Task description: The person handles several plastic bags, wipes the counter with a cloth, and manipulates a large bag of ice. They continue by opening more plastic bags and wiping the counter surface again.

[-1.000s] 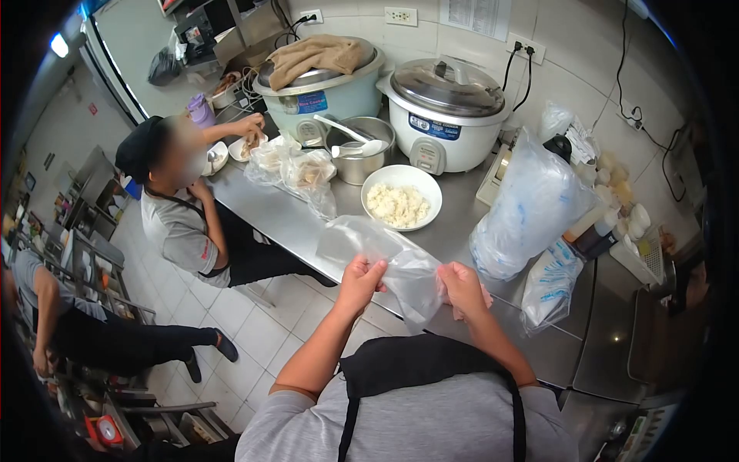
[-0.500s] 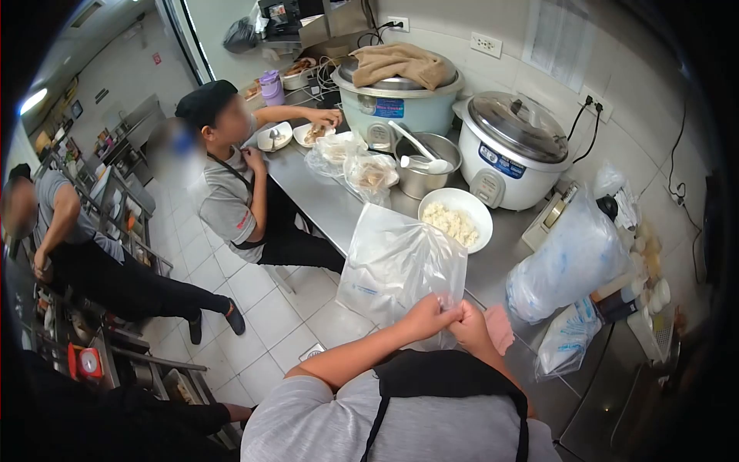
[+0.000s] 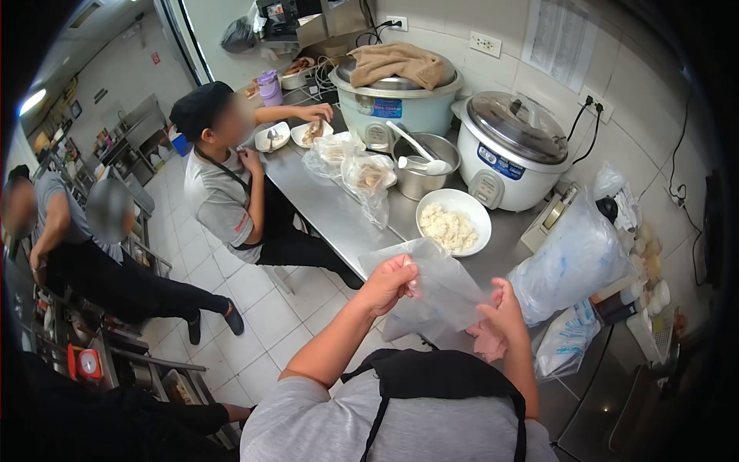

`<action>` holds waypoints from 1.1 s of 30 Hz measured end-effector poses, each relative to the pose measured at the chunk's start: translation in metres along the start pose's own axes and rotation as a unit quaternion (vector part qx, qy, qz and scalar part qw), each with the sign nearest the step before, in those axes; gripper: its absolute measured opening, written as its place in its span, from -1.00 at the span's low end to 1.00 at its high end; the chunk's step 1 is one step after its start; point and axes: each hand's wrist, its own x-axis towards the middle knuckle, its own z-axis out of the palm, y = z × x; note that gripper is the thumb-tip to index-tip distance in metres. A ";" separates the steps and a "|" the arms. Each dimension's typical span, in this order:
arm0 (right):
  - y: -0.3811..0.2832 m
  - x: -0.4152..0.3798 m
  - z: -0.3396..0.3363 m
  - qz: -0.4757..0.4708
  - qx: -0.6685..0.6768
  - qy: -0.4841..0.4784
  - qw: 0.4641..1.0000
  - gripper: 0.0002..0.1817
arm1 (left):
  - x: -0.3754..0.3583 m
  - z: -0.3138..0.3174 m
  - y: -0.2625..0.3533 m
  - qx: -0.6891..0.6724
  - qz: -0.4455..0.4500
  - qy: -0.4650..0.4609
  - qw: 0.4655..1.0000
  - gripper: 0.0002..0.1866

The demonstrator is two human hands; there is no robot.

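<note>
A clear plastic bag point(image 3: 443, 289) hangs stretched between my two hands over the table's near edge. My left hand point(image 3: 391, 285) is closed, pinching the bag's left side between thumb and fingers. At the bag's other side is my right hand point(image 3: 504, 317), with the film between thumb and forefinger and the other fingers loosely curled. Just beyond the bag stands a white bowl point(image 3: 485, 208) of cooked rice point(image 3: 448, 229). A pink cloth point(image 3: 486, 341) lies under the bag, beside my right hand.
Two rice cookers point(image 3: 508, 146) stand along the wall, near a metal pot point(image 3: 422, 179) with white utensils. Bagged food point(image 3: 368, 171) sits on the steel table point(image 3: 327, 202). At right is a large bundle of plastic bags point(image 3: 570, 258). A co-worker point(image 3: 223, 192) sits left, touching a bowl.
My hands, together at the bag's edge before, have moved apart. My left hand went left and up, my right hand right, and the bag has spread between them.
</note>
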 end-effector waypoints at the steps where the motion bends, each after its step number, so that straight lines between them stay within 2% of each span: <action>1: -0.016 -0.002 -0.003 -0.106 -0.044 0.039 0.993 -0.58 | 0.001 0.003 -0.003 0.006 -0.001 0.009 1.000 -0.83; 3: -0.041 -0.003 -0.006 -0.314 -0.129 0.117 0.933 -0.43 | 0.005 0.014 -0.012 0.019 -0.001 0.024 1.000 -0.84; 6: -0.063 -0.016 0.010 -0.305 0.004 -0.050 0.951 -0.46 | 0.011 0.028 -0.024 -0.008 -0.048 0.003 0.999 -0.83; 7: -0.058 -0.017 0.020 -0.284 0.017 -0.059 0.957 -0.49 | 0.012 0.031 -0.026 -0.050 -0.051 -0.017 0.997 -0.85; 9: -0.032 -0.015 0.046 -0.243 0.043 -0.078 0.966 -0.56 | 0.016 0.030 -0.023 -0.096 -0.012 -0.001 0.995 -0.86; 12: -0.005 -0.017 0.042 -0.028 0.021 -0.198 0.980 -0.64 | 0.022 0.014 -0.003 -0.093 0.038 0.023 0.995 -0.88; 13: -0.008 -0.018 0.039 -0.039 0.017 -0.188 0.981 -0.65 | 0.024 0.009 0.003 -0.081 0.049 0.033 0.995 -0.88; 14: -0.014 -0.019 0.032 -0.049 0.013 -0.175 0.983 -0.65 | 0.027 0.011 0.004 0.005 0.144 0.078 0.986 -0.85; 16: -0.031 -0.019 0.019 -0.099 -0.024 -0.166 0.981 -0.66 | 0.031 0.029 0.013 0.176 0.324 0.154 0.917 -0.77; 17: -0.037 -0.018 0.014 -0.139 -0.058 -0.170 0.974 -0.66 | 0.024 0.039 0.021 0.250 0.359 0.065 0.897 -0.59; 19: -0.044 -0.016 0.003 -0.228 -0.097 -0.172 0.953 -0.68 | 0.016 0.073 0.046 0.439 0.337 -0.139 0.821 -0.52; 20: -0.050 -0.015 -0.002 -0.278 -0.104 -0.170 0.940 -0.70 | 0.021 0.086 0.051 0.510 0.322 -0.249 0.757 -0.48; 21: -0.053 -0.017 -0.011 -0.324 -0.114 -0.166 0.924 -0.71 | 0.031 0.095 0.048 0.532 0.305 -0.324 0.720 -0.43; 22: -0.057 -0.023 -0.024 -0.227 0.009 -0.200 0.953 -0.73 | 0.039 0.098 0.042 0.567 0.224 -0.355 0.709 -0.44; 23: -0.064 -0.030 -0.037 -0.133 0.139 -0.224 0.956 -0.76 | 0.047 0.098 0.038 0.603 0.144 -0.382 0.685 -0.46; 24: -0.066 -0.036 -0.049 -0.046 0.271 -0.241 0.931 -0.78 | 0.056 0.096 0.034 0.640 0.067 -0.402 0.652 -0.47; 26: -0.038 -0.036 -0.068 -0.116 0.366 -0.101 0.918 -0.81 | 0.075 0.087 0.026 0.664 -0.049 -0.407 0.625 -0.59; 27: -0.027 -0.037 -0.078 -0.155 0.408 -0.034 0.899 -0.83 | 0.086 0.083 0.020 0.616 -0.086 -0.441 0.647 -0.62; 29: -0.019 -0.041 -0.104 -0.129 0.518 0.007 0.846 -0.84 | 0.109 0.082 0.012 0.513 -0.164 -0.497 0.680 -0.65; 32: -0.020 -0.042 -0.144 -0.118 0.613 0.056 0.779 -0.83 | 0.138 0.113 0.014 0.312 -0.126 -0.534 0.776 -0.70; 33: -0.027 -0.039 -0.159 -0.119 0.635 0.071 0.760 -0.83 | 0.155 0.127 0.007 0.150 -0.093 -0.547 0.819 -0.71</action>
